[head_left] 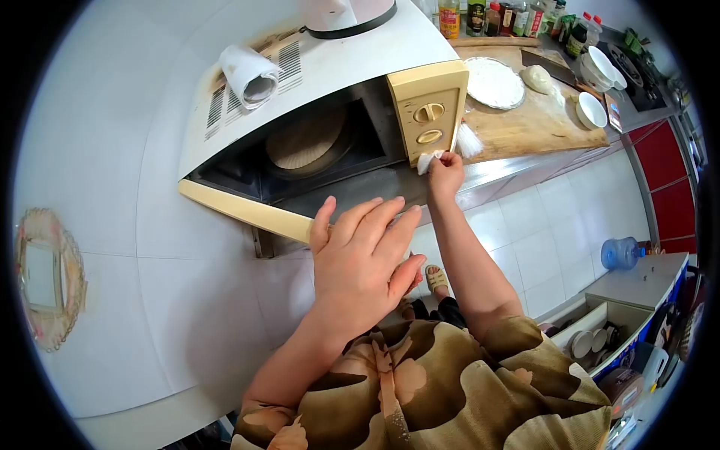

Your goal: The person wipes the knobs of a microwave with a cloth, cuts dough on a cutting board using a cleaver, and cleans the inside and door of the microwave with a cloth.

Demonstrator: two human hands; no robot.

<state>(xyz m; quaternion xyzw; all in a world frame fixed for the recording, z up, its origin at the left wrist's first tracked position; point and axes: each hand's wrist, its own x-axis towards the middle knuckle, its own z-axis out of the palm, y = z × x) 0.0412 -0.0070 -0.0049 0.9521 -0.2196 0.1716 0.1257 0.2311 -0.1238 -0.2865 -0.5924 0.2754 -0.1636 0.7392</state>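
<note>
My right hand pinches a crumpled white tissue against the lower corner of the microwave's yellow control panel. Spread wide, my left hand is in front of the microwave and holds nothing. Its fingers overlap the end of the open yellow-edged door in view; whether they touch it I cannot tell. Inside the dark cavity sits a round, light-brown ridged disc. Two dials show on the panel.
On top of the microwave lie a white roll and a kettle-like appliance. To the right, a wooden board bears a plate of white flour, dough and a white bowl. Bottles line the back.
</note>
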